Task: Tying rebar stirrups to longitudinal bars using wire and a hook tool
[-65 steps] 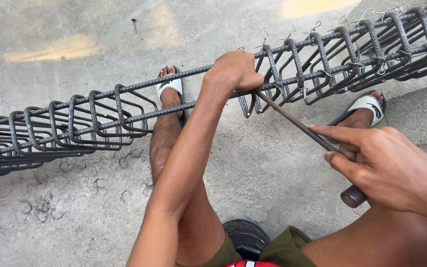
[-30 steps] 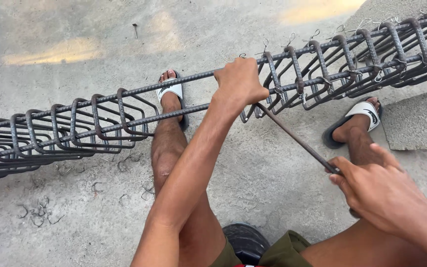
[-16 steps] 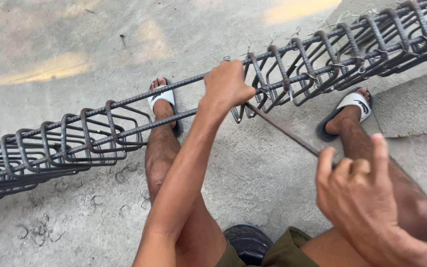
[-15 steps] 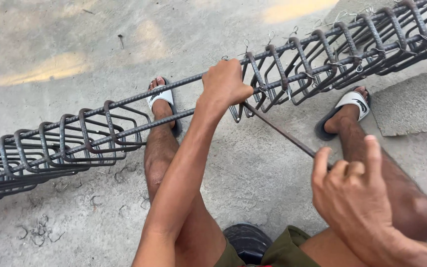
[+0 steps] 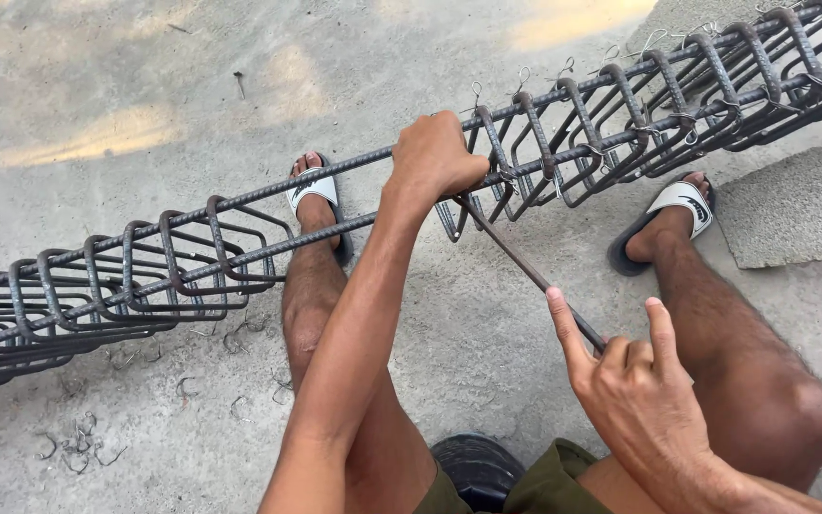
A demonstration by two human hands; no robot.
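The rebar cage [image 5: 544, 152] was dark grey-brown steel with a ribbed pattern along its bars, and thin silvery tie wires [image 5: 516, 76] stood at its joints just beyond the left fingers [image 5: 449, 143]. The slim rod [image 5: 525, 271] running up from the right fingers [image 5: 563, 328] was dull dark grey. The sandals [image 5: 682, 200] were white with black soles. The shorts [image 5: 544, 481] were olive green. The concrete floor [image 5: 126, 95] was pale grey, mottled, with warm yellowish patches.
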